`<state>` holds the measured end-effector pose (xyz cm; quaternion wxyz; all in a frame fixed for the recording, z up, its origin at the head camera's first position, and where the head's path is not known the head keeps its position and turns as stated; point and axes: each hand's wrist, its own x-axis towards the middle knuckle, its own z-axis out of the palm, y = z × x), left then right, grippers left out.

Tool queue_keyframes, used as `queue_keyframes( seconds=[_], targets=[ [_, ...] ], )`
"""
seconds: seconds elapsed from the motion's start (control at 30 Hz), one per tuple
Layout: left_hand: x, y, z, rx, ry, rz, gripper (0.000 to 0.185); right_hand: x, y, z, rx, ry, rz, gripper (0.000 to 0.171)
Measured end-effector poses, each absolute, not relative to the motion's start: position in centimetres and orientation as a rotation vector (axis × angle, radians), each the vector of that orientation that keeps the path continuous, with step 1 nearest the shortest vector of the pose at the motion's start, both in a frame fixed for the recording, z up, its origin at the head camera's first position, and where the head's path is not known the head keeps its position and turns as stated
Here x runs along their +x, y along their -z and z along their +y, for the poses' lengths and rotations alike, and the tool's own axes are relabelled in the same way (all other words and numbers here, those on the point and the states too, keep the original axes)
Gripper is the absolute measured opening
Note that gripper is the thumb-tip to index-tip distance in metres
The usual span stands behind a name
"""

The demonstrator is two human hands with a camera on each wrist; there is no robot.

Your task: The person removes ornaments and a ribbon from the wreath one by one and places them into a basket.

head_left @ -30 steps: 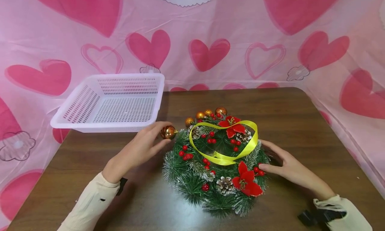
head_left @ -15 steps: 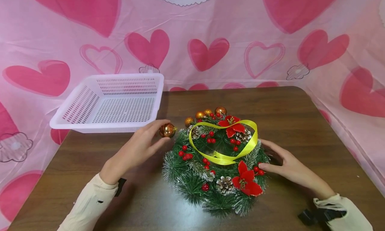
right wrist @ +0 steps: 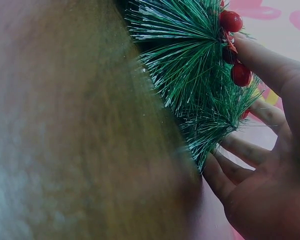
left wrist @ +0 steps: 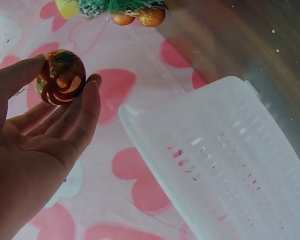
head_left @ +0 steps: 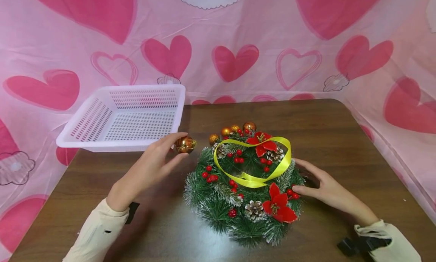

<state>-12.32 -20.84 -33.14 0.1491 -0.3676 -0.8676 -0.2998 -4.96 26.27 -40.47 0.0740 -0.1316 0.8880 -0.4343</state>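
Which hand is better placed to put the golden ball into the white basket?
Probably the left hand: it pinches the golden ball beside the white basket. The right hand rests against the wreath.

Both forearms, in cream sleeves, reach in from the near edge of the brown wooden table [head_left: 340,133]. The left hand [head_left: 143,171] is raised off the table near its left edge, palm turned inward, and pinches a shiny copper-gold ball ornament [head_left: 185,144] between the thumb and the straightened fingertips [left wrist: 92,87]. The right hand [head_left: 327,190] lies low on the right, its fingers [right wrist: 250,150] spread and extended, touching the outer rim of the green pine wreath [head_left: 218,209]. A dark strap shows at each wrist.
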Motion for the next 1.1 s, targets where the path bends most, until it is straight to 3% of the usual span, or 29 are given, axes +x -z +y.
queue_keyframes(
  seconds=[1.1],
  targets=[
    [-13.8,31.8,-23.6,-0.866,0.833,-2.401,0.049,-4.7,40.1,25.9,-0.361,1.243,2.688,0.071]
  ],
)
